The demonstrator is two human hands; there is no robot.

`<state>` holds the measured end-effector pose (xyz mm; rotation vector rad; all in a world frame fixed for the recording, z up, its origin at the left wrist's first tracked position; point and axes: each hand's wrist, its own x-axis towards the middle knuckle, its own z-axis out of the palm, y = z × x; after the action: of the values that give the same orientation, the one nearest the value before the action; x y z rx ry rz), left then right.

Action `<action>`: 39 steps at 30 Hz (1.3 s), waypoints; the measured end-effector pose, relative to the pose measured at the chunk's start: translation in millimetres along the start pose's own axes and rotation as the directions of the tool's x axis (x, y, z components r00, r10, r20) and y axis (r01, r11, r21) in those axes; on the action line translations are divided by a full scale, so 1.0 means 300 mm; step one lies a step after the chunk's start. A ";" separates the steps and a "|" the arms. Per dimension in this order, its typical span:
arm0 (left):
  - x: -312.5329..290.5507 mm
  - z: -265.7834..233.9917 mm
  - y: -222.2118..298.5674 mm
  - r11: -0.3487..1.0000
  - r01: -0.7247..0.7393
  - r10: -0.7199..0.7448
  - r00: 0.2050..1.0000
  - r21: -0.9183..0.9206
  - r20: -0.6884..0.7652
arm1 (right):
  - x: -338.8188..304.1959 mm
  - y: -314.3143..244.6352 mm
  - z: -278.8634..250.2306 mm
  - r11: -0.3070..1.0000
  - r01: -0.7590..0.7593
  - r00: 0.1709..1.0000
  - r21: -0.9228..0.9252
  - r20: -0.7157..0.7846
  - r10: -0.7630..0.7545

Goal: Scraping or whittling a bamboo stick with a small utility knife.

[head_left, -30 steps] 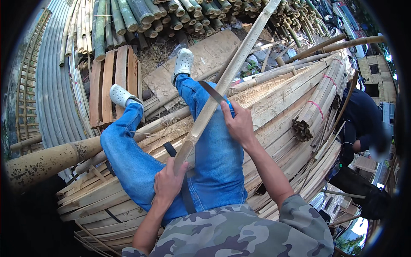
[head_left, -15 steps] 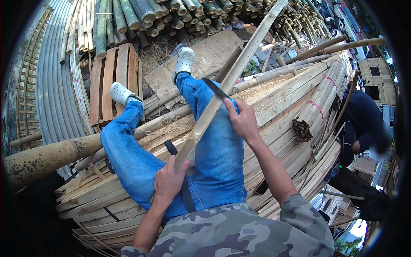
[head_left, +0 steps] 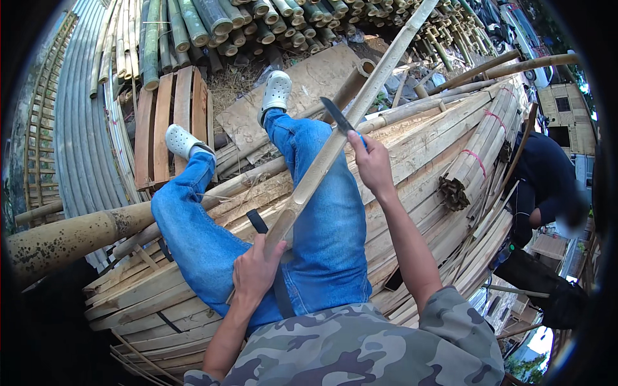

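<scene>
A long split bamboo strip (head_left: 315,172) slants across my right thigh, from my lap up to the far right. Its near end is in my left hand (head_left: 255,269), fingers wrapped round it. My right hand (head_left: 373,162) grips a knife (head_left: 341,118) by its blue handle, mostly hidden in the fist. The dark blade points up and to the left, lying over the strip just past my knee; whether it touches the strip I cannot tell.
Beneath my legs lies a pile of bamboo slats (head_left: 418,145). A thick bamboo pole (head_left: 84,235) runs at the left. Wooden crate (head_left: 164,128) and stacked bamboo poles (head_left: 257,26) stand ahead. At the right, a person in dark clothes (head_left: 544,177) bends over.
My right hand has moved up and slightly right with the knife, farther along the strip. My left hand keeps its hold in nearly the same place.
</scene>
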<state>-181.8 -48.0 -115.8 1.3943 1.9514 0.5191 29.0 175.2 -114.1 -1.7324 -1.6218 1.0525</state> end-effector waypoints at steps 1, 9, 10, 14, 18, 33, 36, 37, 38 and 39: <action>-0.005 -0.006 0.004 1.000 -0.003 0.003 1.000 0.003 0.000 | 0.087 0.017 -0.041 0.999 -0.031 0.999 0.036 -0.024 0.032; 0.056 0.002 0.076 0.996 0.008 -0.009 1.000 -0.093 -0.010 | 0.373 0.033 -0.178 0.998 0.067 0.982 -0.016 -0.174 -0.069; 0.072 0.007 0.094 0.994 0.019 -0.022 1.000 -0.107 -0.022 | 0.396 0.022 -0.181 0.998 0.067 0.981 -0.012 -0.180 -0.068; 0.095 0.017 0.111 0.996 0.039 -0.039 0.999 -0.076 0.002 | 0.427 0.025 -0.169 0.996 0.091 0.976 0.002 -0.198 -0.089; 0.078 0.013 0.121 0.996 0.055 -0.058 0.998 -0.063 -0.037 | 0.423 0.016 -0.166 0.986 0.140 0.966 -0.087 -0.206 -0.156; 0.110 0.032 0.133 0.995 0.099 -0.099 0.995 -0.010 -0.030 | 0.420 -0.008 -0.143 0.975 0.188 0.941 -0.119 -0.263 -0.214; 0.110 0.039 0.126 0.996 0.086 -0.087 0.996 -0.028 -0.033 | 0.379 -0.011 -0.135 0.981 0.174 0.956 -0.084 -0.223 -0.189; 0.108 0.041 0.122 0.996 0.080 -0.082 0.996 -0.038 -0.036 | 0.361 -0.006 -0.124 0.979 0.185 0.955 -0.087 -0.220 -0.200; 0.108 0.045 0.118 0.996 0.083 -0.084 0.996 -0.041 -0.032 | 0.341 0.000 -0.114 0.977 0.195 0.953 -0.090 -0.218 -0.211; 0.110 0.049 0.114 0.996 0.083 -0.084 0.996 -0.025 -0.031 | 0.316 0.009 -0.102 0.977 0.192 0.954 -0.094 -0.216 -0.208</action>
<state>-155.2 -6.2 -113.1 1.2911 2.0132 0.5260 53.2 272.0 -116.2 -1.6258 -1.6650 0.6845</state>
